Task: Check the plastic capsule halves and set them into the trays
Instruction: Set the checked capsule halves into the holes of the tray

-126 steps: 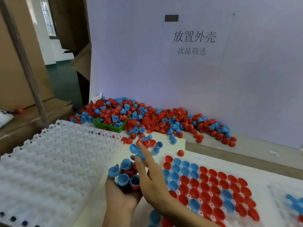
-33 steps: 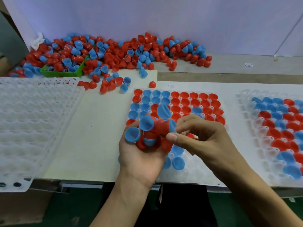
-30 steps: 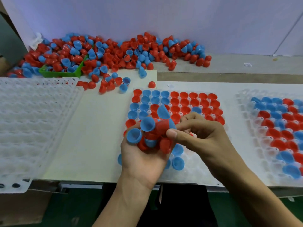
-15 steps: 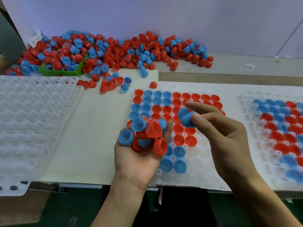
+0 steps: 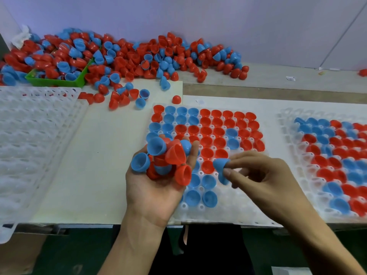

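Over the middle tray (image 5: 234, 210) our right hand (image 5: 264, 181) pinches a blue capsule half (image 5: 220, 164) just above an empty pocket; we should turn it rim-up and seat it squarely, while our left hand (image 5: 156, 187) cups the handful of halves (image 5: 166, 155).

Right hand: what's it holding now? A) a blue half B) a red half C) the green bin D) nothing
A: the right hand pinches a blue half between thumb and fingers above the middle tray, while the left hand cradles a bunch of halves.
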